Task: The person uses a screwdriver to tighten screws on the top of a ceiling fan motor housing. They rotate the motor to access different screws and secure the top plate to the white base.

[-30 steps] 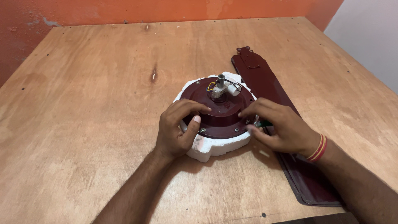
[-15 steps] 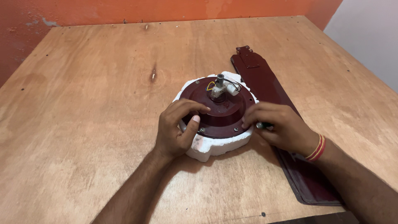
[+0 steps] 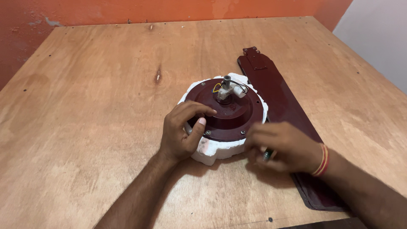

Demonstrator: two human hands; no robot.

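A dark maroon round fan motor (image 3: pixel 231 113) with a short shaft and wires on top sits in a white foam cradle (image 3: pixel 210 152) on the wooden table (image 3: pixel 93 106). My left hand (image 3: pixel 183 132) grips the motor's left edge, thumb on its rim. My right hand (image 3: pixel 284 146) hovers blurred at the motor's lower right, fingers closed around a small dark tool with a green part (image 3: pixel 267 154). A maroon fan blade (image 3: pixel 282 106) lies flat to the right, partly under my right wrist.
An orange wall (image 3: pixel 127 10) runs along the table's far edge. A pale wall (image 3: pixel 377 38) stands to the right of the table. The table's near edge shows at the bottom right.
My right hand has pulled back from the motor's rim, moving down and to the right with the small tool. My left hand has stayed on the motor.
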